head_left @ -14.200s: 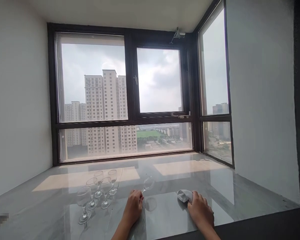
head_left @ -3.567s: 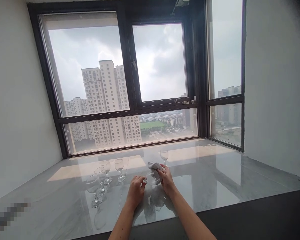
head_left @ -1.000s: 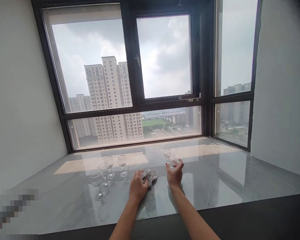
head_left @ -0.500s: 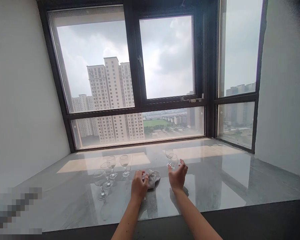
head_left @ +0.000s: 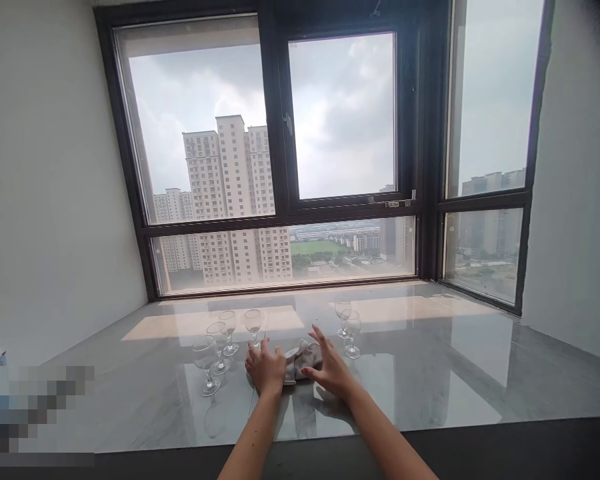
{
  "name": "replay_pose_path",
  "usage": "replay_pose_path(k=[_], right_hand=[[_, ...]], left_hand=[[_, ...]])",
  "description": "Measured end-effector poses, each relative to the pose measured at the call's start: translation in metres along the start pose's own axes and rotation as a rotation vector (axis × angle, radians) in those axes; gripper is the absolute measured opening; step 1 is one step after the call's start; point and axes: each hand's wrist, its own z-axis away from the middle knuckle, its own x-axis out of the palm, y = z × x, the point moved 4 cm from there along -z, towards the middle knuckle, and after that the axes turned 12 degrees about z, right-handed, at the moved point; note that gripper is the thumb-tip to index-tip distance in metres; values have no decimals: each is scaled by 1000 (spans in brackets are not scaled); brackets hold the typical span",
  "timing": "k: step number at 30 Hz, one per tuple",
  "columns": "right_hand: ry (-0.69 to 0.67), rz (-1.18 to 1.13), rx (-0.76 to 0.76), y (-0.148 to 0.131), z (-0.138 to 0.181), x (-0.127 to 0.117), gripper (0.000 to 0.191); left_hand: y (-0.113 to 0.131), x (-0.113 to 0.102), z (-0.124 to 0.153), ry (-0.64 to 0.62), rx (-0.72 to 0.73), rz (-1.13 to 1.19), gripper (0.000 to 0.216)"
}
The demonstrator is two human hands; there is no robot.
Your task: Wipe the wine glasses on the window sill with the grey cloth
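My left hand (head_left: 266,368), fingers apart and slightly curled, is just in front of a stemmed glass (head_left: 253,321). It hides that glass's foot, and I see nothing held in it. A crumpled grey cloth (head_left: 304,362) lies on the ledge between my hands. Over the cloth's right side, my right hand (head_left: 331,370) is open with fingers spread; whether it touches the cloth I cannot tell. Beyond it stand two upright glasses, a nearer one (head_left: 351,325) and a farther one (head_left: 343,309).
Several stemmed glasses, one of them the front glass (head_left: 205,353), stand upright on the left of the glossy grey ledge (head_left: 420,373). A dark-framed window (head_left: 280,219) rises behind. White walls flank both sides, and the ledge's front edge runs below my wrists.
My right hand has left the nearer right-hand glass and moved left to the cloth. My left hand has shifted left from the cloth toward a glass. The view has turned slightly.
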Motion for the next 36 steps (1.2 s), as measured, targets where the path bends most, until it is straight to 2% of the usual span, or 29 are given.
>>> replay_pose_path(k=[2,4,10,13,17,22,27,32,36], right_hand=[[-101,-76,-2,0,2,6,103],[-137,-113,15,2,3,9,101],[-167,-49,23,10,1,20,100],[-156,8,21,13,-1,21,95],[-91,134,65,19,-3,18,88],[75,141,123,21,-4,10,75],[218,62,156,20,-6,0,65],[355,-8,243,27,-8,-6,61],[405,-80,272,29,-8,-8,63]], left_hand=[[-1,3,1,3,7,5,39],[-2,6,0,-13,9,17,39],[-9,4,-25,-34,-39,-128,44],[-17,7,-41,-122,-55,-137,44],[-28,13,-52,-241,-59,-93,40],[-31,9,-54,-191,71,-39,30],[-20,1,-45,-162,253,60,27],[-2,0,-30,-196,458,167,32],[7,0,-22,-186,514,260,27]])
